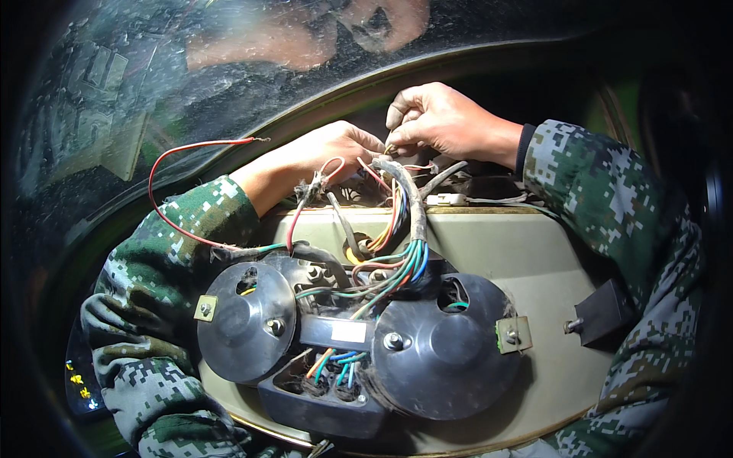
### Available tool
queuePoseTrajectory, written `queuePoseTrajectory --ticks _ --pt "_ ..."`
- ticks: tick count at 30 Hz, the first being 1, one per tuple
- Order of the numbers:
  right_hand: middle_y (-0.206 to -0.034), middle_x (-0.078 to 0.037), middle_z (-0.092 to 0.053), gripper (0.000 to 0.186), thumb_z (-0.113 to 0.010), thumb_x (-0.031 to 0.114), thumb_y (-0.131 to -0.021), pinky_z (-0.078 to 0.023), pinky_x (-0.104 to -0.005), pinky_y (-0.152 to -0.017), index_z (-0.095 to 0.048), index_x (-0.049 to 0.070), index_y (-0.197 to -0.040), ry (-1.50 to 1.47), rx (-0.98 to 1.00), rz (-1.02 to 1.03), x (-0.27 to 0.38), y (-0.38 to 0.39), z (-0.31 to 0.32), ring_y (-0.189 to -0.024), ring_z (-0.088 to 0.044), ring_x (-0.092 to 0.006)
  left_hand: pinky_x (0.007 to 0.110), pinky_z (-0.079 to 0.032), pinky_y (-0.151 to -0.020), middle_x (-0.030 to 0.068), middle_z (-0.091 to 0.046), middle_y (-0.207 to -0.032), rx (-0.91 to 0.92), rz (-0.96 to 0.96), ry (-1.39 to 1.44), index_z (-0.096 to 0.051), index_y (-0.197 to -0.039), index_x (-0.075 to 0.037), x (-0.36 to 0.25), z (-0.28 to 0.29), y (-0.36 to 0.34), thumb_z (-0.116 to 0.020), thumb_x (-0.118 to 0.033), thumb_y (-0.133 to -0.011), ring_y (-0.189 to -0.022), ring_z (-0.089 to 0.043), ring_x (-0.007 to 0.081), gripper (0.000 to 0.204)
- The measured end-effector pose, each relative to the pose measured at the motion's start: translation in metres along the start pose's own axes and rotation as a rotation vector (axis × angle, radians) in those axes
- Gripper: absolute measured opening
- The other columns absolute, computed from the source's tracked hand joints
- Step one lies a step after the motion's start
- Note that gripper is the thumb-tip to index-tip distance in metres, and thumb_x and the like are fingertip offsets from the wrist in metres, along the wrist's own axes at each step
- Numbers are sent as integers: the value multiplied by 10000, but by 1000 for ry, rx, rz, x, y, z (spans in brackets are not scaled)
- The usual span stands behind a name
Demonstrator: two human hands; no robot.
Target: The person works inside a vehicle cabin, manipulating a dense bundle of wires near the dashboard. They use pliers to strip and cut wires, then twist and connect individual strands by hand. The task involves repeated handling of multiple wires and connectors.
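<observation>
Speckled, curved glass (153, 91) spans the upper left, dark surroundings, hands reflected in it. Below it, big pale panel (550, 252), back side up, between two camouflage sleeves (595, 191). On the panel: two round black housings (443, 359), right one larger; black box (321, 416) low between them, coloured leads going in. Right hand (443, 118) above the panel's far edge, thumb and index pinched together on a small yellowish wire end (389, 149). Left hand (328, 153) just beside it, index reaching to the same spot; thumb hidden, so can't tell whether it grips. Wiring harness (417, 210), grey-sleeved, arches from mid-panel up to near the fingertips. Loose red wire (159, 202) loops out left, bare tip up, apart from both hands. White connector (447, 200) lies at the panel's far edge, right of the harness.

Step, my read: fine handwork on one wire end, probably twisting or joining; join not visible. Next move seems to call for a steady left hold and small fingertip turns by the right, without tugging the harness.
</observation>
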State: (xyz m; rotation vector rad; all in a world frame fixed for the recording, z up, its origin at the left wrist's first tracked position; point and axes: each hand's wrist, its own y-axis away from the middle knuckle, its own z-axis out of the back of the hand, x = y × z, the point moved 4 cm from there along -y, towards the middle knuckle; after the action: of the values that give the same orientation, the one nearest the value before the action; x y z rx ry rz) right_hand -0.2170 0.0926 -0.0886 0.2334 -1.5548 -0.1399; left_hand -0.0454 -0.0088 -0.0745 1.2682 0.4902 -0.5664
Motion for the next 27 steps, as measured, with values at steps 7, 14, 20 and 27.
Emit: queuePoseTrajectory --ticks 7,14,20,27 --pt "-980 -194 -802 297 -678 20 -902 -605 -308 -795 -768 -107 -1155 43 33 -105 -5 3 0 -854 -754 -183 237 -546 -619 57 -786 -980 -43 51 -44 -798 -1196 8 -9 -3 11 -603 -7 -1007 -743 -661 71 272" --pt "-825 -142 -784 207 -734 145 -900 -584 -348 -741 -811 -31 -978 362 21 146 13 5 -4 -755 -732 -194 252 -550 -674 62 -793 -975 -37 8 -26 -802 -1197 7 -18 0 14 -651 -96 -1016 -777 -671 78 258" --pt "-861 -105 -770 216 -715 126 -930 -582 -309 -735 -791 -53 -1025 260 2 17 1 2 7 -780 -713 -152 287 -559 -758 59 -801 -940 -28 43 -17 -816 -1196 -11 -10 -3 18 -737 -254 -1023 -808 -682 98 310" --pt "-860 -202 -778 268 -752 177 -857 -592 -374 -768 -810 -34 -1012 417 58 134 17 4 -8 -782 -747 -260 286 -544 -747 37 -777 -900 -38 6 -86 -825 -1182 -28 -15 2 13 -741 -298 -1020 -783 -652 87 325"
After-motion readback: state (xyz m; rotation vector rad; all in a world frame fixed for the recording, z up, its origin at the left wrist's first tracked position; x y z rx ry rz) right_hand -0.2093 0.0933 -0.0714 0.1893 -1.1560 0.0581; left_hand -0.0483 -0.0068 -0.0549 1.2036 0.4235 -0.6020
